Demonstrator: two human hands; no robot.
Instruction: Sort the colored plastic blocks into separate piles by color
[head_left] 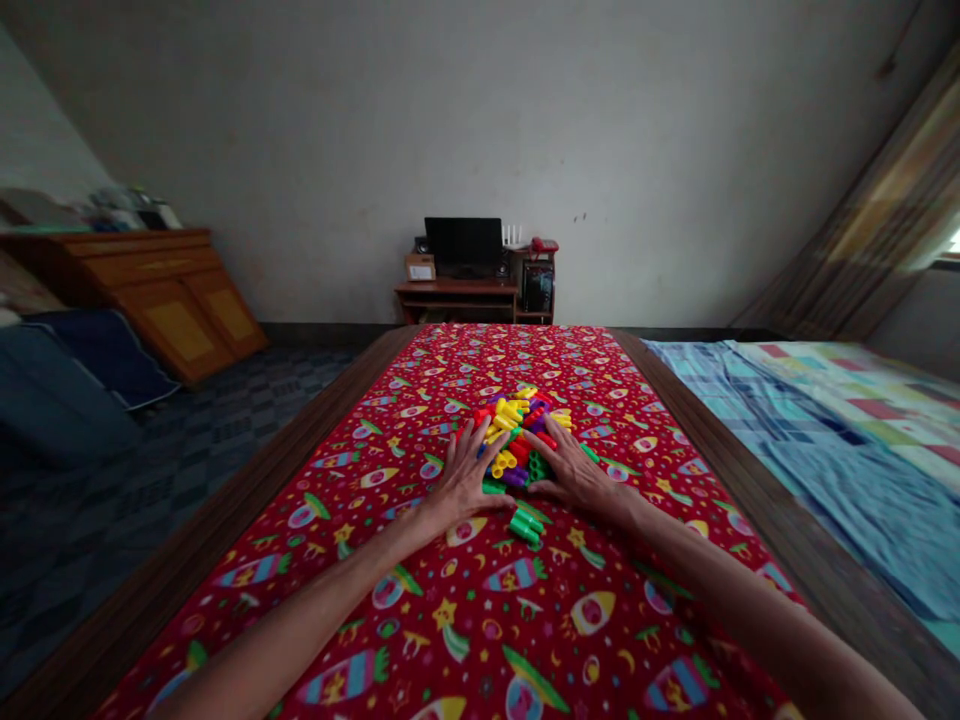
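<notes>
A heap of plastic tube-shaped toy pieces (508, 413) in yellow, red, green and purple lies on a red patterned cloth (517, 620). My left hand (466, 478) rests at the heap's left side, fingers spread and touching its edge. On the opposite side, my right hand (574, 468) has its fingers stretched over the pieces. Both palms face down, and neither hand appears to grip anything. A green tube piece (526, 526) lies apart, nearer to me, below the gap between my hands. Some pieces are partly covered by my fingers.
The cloth covers a long brown wooden table (630, 350). Past its far end stands a desk (457, 288) with a monitor (463, 246) and a red telephone (544, 244). A bed with a blue sheet (787, 440) is at the right, a wooden cabinet (172, 290) at the left.
</notes>
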